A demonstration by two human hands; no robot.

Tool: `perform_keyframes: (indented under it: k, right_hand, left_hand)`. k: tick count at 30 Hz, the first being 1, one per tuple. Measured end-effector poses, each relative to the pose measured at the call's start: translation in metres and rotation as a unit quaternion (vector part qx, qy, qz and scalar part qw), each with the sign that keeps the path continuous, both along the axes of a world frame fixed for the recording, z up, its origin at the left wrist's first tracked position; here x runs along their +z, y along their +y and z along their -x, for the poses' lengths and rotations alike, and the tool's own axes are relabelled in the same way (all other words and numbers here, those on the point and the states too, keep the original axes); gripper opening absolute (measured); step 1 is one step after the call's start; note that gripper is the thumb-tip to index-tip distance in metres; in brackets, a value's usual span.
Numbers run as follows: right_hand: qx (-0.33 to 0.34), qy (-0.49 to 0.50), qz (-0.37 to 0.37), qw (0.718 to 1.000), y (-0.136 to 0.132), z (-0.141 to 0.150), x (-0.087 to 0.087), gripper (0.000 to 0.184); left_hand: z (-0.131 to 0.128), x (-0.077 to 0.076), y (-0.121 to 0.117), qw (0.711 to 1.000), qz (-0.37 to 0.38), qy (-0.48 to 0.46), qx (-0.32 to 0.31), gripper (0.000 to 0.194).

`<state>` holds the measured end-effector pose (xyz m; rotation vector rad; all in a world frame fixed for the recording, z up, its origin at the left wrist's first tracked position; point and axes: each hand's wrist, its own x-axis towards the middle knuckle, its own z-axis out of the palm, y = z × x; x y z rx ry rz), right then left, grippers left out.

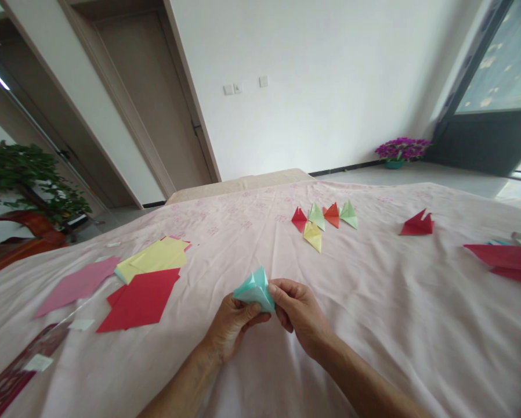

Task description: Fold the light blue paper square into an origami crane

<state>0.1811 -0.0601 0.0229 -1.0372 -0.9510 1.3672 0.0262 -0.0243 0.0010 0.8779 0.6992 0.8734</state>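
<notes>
A light turquoise piece of folded paper (pixel 255 288) is held up above the cloth in front of me. My left hand (pixel 234 325) grips its lower left part, with the thumb lying across the front and the fingers beneath. At its right edge, my right hand (pixel 297 307) pinches the paper between thumb and fingers. Beyond the hands stand several small folded paper pieces: a red one (pixel 299 219), an orange one (pixel 331 215), a yellow one (pixel 313 237) and two pale green ones. Another red folded piece (pixel 418 223) sits apart on the right.
On the left lie red paper sheets (pixel 143 302), yellow sheets (pixel 156 255), a pink sheet (pixel 78 284) and a dark red package (pixel 21 366). Red paper (pixel 506 261) lies at the right edge. A pale pink patterned cloth (pixel 243 232) with wrinkles covers the surface.
</notes>
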Motion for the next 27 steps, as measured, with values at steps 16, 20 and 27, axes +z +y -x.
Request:
perform_keyframes:
  k: [16, 20, 27]
  right_hand:
    - [-0.126, -0.188, -0.074, 0.971, 0.001, -0.001, -0.009, 0.024]
    - [-0.167, -0.240, -0.086, 0.952, -0.001, 0.002, -0.009, 0.019]
    - [-0.064, -0.107, -0.041, 0.991, -0.001, 0.001, -0.003, 0.014]
  left_hand:
    - [-0.004, -0.003, -0.004, 0.999, -0.006, 0.025, -0.021, 0.031]
    - [-0.008, -0.005, -0.006, 1.000, 0.003, 0.021, -0.014, 0.030]
    - [-0.006, -0.004, -0.004, 1.000, 0.014, 0.004, -0.002, 0.027]
